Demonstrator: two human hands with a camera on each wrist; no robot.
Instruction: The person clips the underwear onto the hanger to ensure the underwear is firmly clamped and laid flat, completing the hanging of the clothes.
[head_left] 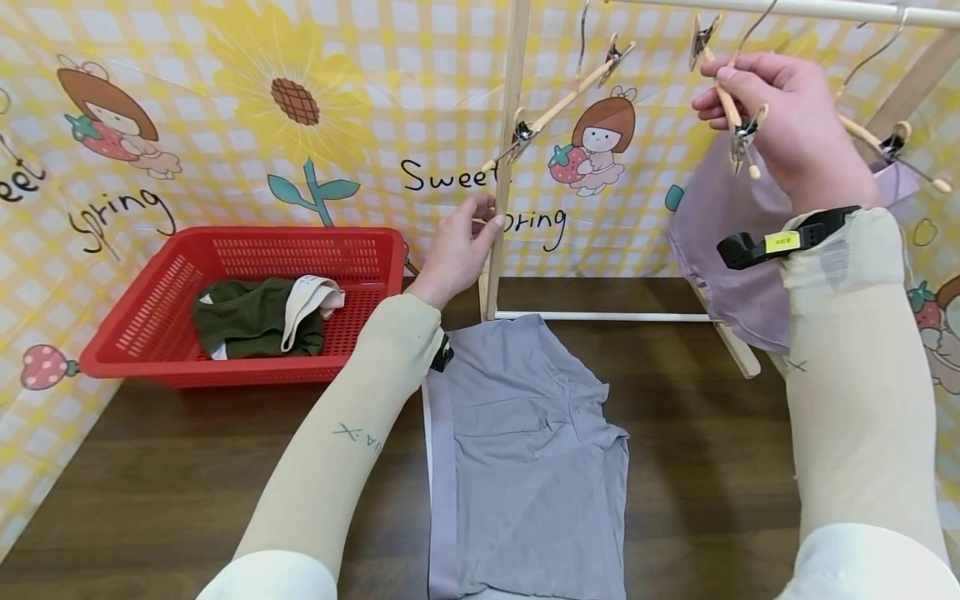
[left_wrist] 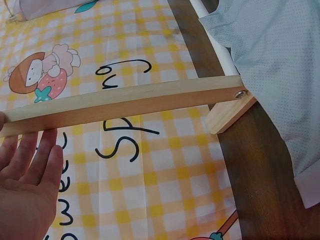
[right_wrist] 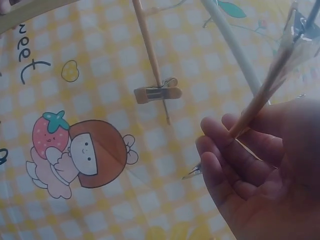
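Right hand (head_left: pixel 795 117) raised at upper right, pinching a wooden clip hanger (head_left: pixel 729 104) just below the white rail (head_left: pixel 825 8).
The hanger slants between thumb and curled fingers, the forearm nearly upright and the wrist bent inward; a second clip hanger (head_left: pixel 566 100) hangs to its left, and a lavender garment (head_left: pixel 738 225) hangs below and behind the hand. The left arm reaches diagonally forward, its hand (head_left: pixel 461 246) lightly gripping the wooden post (head_left: pixel 516 50), thumb across it and fingertips at its edge. Below, a grey garment (head_left: pixel 525 467) lies on the brown table (head_left: pixel 690 500), right of a red basket (head_left: pixel 255 367) holding dark-green cloth (head_left: pixel 243 312).
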